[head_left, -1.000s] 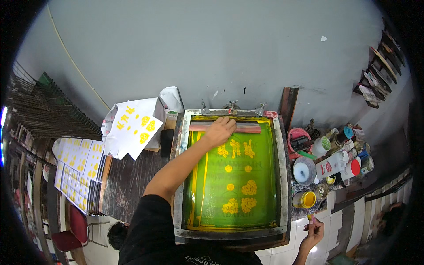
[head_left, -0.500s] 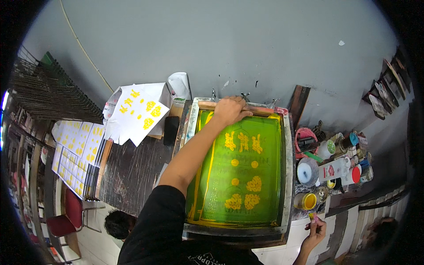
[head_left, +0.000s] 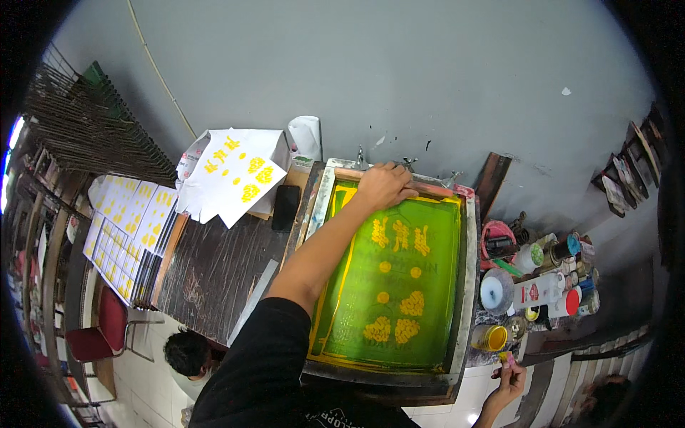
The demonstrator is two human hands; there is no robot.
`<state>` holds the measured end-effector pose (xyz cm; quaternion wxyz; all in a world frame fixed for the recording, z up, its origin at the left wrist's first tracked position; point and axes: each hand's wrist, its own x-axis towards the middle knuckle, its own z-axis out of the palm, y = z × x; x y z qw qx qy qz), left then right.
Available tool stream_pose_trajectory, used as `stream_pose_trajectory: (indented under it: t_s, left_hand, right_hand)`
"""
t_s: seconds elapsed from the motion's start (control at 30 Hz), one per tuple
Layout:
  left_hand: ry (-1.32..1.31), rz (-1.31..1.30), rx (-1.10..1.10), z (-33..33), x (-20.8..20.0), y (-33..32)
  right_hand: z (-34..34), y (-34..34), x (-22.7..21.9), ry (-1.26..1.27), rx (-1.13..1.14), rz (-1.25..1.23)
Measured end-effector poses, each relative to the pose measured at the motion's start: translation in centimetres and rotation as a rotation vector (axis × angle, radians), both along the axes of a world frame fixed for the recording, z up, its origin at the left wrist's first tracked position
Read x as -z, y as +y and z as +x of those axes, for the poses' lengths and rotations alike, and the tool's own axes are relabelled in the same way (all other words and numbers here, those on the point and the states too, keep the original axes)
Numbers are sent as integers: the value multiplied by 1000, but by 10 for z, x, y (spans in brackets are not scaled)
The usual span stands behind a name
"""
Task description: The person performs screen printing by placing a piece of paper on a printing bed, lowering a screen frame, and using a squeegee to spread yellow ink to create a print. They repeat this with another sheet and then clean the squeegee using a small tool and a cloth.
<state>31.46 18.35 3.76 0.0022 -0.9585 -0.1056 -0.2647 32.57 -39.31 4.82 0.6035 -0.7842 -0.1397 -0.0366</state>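
A screen-printing frame [head_left: 467, 285] with green mesh [head_left: 428, 328] lies in front of me. Yellow ink shows in lettering, dots and clustered shapes on it, with streaks along its left side. At its far end my left hand [head_left: 386, 187] is closed over the wooden handle of a squeegee [head_left: 435, 191], the forearm crossing the mesh's upper left. Low on the right, beyond the frame's edge, my right hand [head_left: 508, 381] pinches a small yellow-and-pink piece [head_left: 507, 359]; its kind is unclear. Just above that hand stands an open jar of yellow ink [head_left: 492, 337].
Yellow-printed white sheets [head_left: 239, 171] and a black phone [head_left: 285, 208] lie left of the frame. Further left are stacked prints [head_left: 132, 228] and a wire rack [head_left: 100, 135]. Bottles and jars [head_left: 539, 291] crowd the right. Someone's dark-haired head [head_left: 187, 351] shows at lower left.
The view has shifted a little, so the scene sits slightly further right. Both hands keep their grips, and a pale flat strip beside my left arm shows more fully.
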Motion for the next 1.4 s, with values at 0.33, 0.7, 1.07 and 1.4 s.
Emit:
stream_pose_trajectory:
  t_s: [0.33,0.7,1.07,1.4]
  left_hand:
    - [-142,-49,-86,-2,11,-26]
    - [-82,-100,-281,-45,15,-95]
    - [-99,-78,-408,-103,18,-176]
    - [-84,-76,-437,-162,7,-252]
  right_hand:
    - [10,32,-8,18,-25,-8]
    - [44,43,-5,18,-230,29]
    - [63,65,-14,-31,-405,3]
    - [76,55,-5,-3,-483,-40]
